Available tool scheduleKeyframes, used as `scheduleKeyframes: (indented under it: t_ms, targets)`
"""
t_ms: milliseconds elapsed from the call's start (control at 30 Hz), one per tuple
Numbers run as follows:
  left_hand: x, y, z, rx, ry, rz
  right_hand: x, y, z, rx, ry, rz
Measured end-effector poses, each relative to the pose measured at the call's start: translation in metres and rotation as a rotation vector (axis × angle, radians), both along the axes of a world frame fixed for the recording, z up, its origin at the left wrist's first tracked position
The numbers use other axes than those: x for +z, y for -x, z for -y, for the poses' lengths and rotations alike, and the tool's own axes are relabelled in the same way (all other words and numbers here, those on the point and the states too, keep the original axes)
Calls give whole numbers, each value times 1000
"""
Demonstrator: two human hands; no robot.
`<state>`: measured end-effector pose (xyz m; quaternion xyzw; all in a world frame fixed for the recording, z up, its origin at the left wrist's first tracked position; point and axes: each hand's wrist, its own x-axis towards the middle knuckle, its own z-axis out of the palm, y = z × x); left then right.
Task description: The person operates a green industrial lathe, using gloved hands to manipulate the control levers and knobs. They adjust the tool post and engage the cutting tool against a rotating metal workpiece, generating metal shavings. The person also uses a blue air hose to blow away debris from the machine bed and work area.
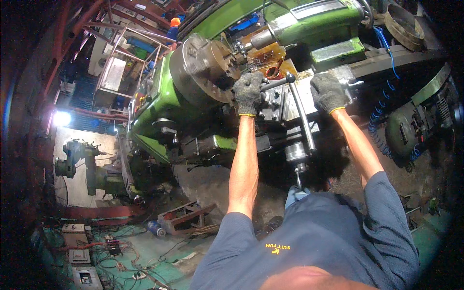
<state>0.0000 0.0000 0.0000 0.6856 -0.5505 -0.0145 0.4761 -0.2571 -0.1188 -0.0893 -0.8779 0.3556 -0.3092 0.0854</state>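
I stand at a green metal lathe [333, 26] with grey knit gloves on. My left hand [248, 92] is closed beside the tool post [274, 104], close to the chuck [200, 67]; what its fingers hold is hidden. Just right of it, a lever with a black ball end [290, 77] crosses the tool post. A long steel bar handle [302, 116] slants from there toward me. My right hand [327, 92] lies over the metal slide [345, 75], its fingers stretched forward and partly out of sight. The chuck's face looks blurred, with a workpiece [237, 60] at its centre.
The tailstock quill [261, 38] points at the workpiece. A chip tray [268, 55] lies beneath. Right of me hangs a coiled blue air hose [377, 121]. A round pan [405, 25] stands at the back right. Cables and a wooden frame [188, 218] lie on the floor left. Another person [174, 29] is far off.
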Motion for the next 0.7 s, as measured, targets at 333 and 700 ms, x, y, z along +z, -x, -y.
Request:
scheduleKeyframes:
  t_ms: [333,700]
  targets:
    - [-2,4,-1,-30,92,36,-5,0,2,8,74,48]
    - [-2,-1,1,-1,-31,46,-3,0,1,-11,32,1]
